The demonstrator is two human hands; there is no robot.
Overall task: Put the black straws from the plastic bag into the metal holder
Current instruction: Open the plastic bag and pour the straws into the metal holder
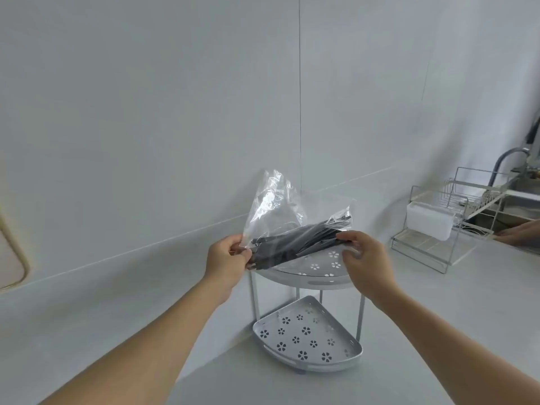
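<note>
The black straws lie along an 8-to-2 o'clock axis inside the plastic bag, above the metal holder. The left hand pinches their 8 o'clock end; the right hand pinches the 2 o'clock end.

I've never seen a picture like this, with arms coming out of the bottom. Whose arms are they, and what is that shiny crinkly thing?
The camera sits on a person's head and looks down, so you see their own two arms. The left hand pinches one end of a clear crinkly plastic bag, and the right hand grips the other end. Inside the bag is a bundle of black straws. Just under it stands a white two-level metal corner holder with flower-shaped holes, resting on a pale grey countertop in the corner of the wall. To the right stands a white wire dish rack beside a sink. No straws are in the holder yet.
</note>
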